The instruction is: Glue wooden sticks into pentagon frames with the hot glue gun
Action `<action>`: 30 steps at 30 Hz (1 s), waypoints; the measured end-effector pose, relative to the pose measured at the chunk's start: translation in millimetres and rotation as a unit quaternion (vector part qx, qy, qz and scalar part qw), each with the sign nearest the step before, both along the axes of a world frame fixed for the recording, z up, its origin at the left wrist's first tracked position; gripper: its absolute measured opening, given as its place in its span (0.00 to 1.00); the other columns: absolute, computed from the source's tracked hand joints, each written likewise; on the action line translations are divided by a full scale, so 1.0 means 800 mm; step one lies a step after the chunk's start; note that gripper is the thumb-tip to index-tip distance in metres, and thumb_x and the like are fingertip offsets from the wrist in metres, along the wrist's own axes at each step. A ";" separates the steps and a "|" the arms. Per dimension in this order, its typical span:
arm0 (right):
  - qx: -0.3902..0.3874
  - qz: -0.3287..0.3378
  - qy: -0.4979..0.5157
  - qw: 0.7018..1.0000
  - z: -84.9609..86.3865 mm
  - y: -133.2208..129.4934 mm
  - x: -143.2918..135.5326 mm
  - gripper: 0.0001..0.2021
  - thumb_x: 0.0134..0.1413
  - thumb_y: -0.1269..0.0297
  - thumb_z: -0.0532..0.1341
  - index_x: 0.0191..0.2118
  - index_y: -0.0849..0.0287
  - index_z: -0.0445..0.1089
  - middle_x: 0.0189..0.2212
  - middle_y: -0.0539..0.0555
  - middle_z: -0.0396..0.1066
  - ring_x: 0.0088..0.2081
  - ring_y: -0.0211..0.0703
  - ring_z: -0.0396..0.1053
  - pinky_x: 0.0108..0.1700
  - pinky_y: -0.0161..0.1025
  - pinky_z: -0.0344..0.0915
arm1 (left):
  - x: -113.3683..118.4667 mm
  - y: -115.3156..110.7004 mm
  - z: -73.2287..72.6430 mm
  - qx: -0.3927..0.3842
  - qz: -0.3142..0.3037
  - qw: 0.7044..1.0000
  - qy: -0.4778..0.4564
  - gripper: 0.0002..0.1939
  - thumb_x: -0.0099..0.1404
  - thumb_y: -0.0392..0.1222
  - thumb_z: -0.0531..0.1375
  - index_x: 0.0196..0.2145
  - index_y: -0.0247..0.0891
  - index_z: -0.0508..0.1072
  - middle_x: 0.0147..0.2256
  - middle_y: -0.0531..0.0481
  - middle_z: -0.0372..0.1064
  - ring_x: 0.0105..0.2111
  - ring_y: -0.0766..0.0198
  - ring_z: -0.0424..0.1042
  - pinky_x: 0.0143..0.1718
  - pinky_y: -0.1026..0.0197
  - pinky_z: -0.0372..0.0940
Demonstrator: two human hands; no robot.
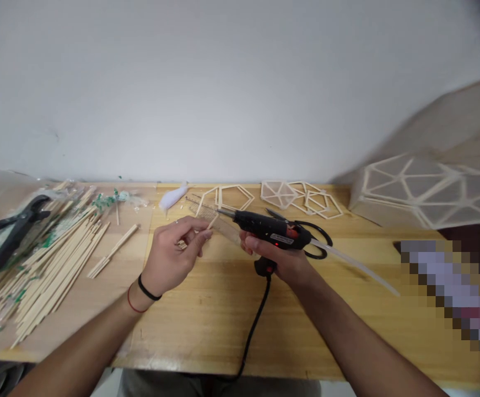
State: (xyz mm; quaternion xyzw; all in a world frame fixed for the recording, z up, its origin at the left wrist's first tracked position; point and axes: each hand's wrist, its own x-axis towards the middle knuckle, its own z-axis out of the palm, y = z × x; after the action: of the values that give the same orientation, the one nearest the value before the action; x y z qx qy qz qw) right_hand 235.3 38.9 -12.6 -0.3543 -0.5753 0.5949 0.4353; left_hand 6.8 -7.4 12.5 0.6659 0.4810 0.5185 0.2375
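Note:
My left hand [177, 248] pinches a short wooden stick [213, 221] between thumb and fingertips. More stick ends show in the curl of its fingers. Wrapped round the handle of a black hot glue gun [260, 223] is my right hand [279, 256]. The gun's nozzle points left, close to the tip of the held stick; whether they touch I cannot tell. A clear glue stick [359, 267] juts from the gun's back, and a red light glows on its side. Its black cord [256, 325] runs down over the table's front edge.
Many wooden sticks [60, 275] lie at left, beside black pliers [16, 231]. Behind my hands are a transparent ruler [219, 223], a white tube-like item [173, 197], stick frames [233, 198] and black-handled scissors [318, 240]. A large panelled stick structure [425, 193] stands right.

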 end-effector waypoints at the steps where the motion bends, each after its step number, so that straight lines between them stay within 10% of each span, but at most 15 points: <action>1: -0.004 -0.001 -0.001 1.000 0.001 0.000 0.000 0.14 0.52 0.49 0.75 0.31 0.54 0.79 0.27 0.52 0.72 0.30 0.46 0.69 0.36 0.45 0.67 | 0.000 0.000 0.000 -0.002 0.000 1.000 0.000 0.03 0.70 0.36 0.66 0.38 0.36 0.82 0.25 0.54 0.76 0.19 0.71 0.72 0.24 0.68 0.68; 30: -0.006 0.010 -0.008 1.000 0.000 -0.002 0.002 0.15 0.50 0.48 0.77 0.32 0.55 0.81 0.29 0.52 0.76 0.30 0.45 0.71 0.36 0.44 0.70 | -0.001 -0.002 0.001 -0.014 0.012 1.000 0.006 0.04 0.71 0.37 0.66 0.38 0.36 0.81 0.28 0.52 0.78 0.21 0.70 0.73 0.25 0.67 0.69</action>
State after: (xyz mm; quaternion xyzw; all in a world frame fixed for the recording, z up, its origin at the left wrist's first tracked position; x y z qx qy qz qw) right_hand 236.5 36.9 -12.4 -0.3555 -0.5788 0.5999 0.4228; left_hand 6.4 -8.7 13.3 0.6596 0.4975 0.5107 0.2380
